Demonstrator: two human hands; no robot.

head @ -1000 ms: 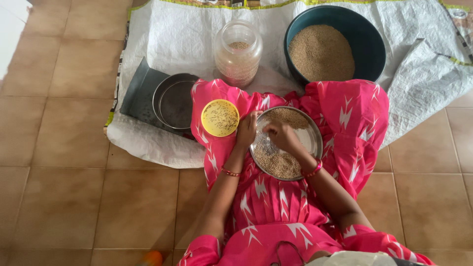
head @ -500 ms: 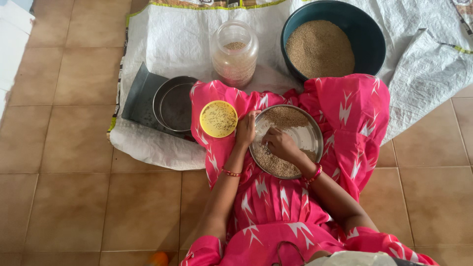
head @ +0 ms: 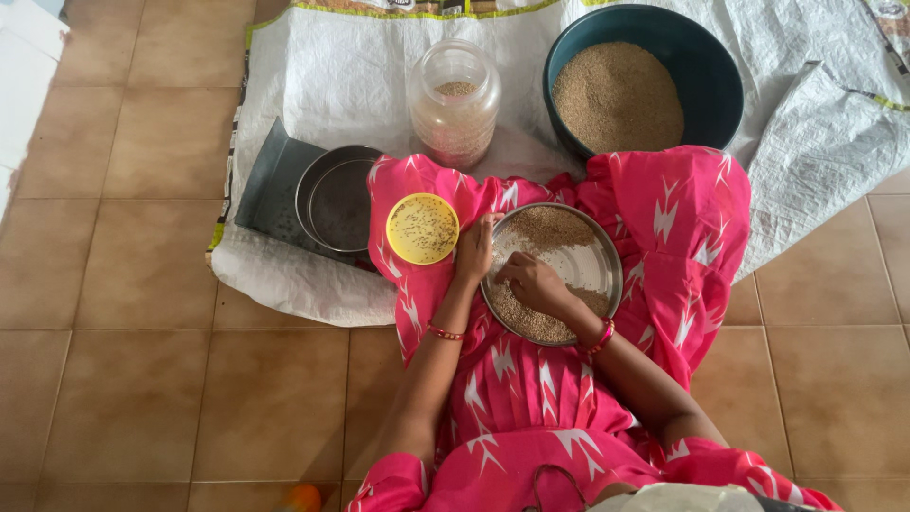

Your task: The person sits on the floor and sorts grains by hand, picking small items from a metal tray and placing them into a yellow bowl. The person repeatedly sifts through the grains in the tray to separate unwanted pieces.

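Observation:
A round steel plate (head: 601, 263) rests on my lap over a pink dress (head: 531, 398). Brown grain (head: 548, 228) lies in two heaps on it, one far and one near, with bare metal between. My left hand (head: 473, 248) grips the plate's left rim. My right hand (head: 531, 282) lies on the grain near the plate's middle, fingers bent down onto it. A yellow lid (head: 423, 228) holding small dark bits sits on my left knee, just left of my left hand.
A dark teal bowl (head: 706, 76) full of grain stands at the back right on a white woven sack (head: 332, 76). A clear plastic jar (head: 453, 100) stands behind my knees. A steel sieve (head: 334, 196) on a dark tray (head: 270, 185) lies to the left. Tan floor tiles surround.
My right hand has slid from the plate's far half back toward me, over the near heap of grain. My left hand has stayed on the rim.

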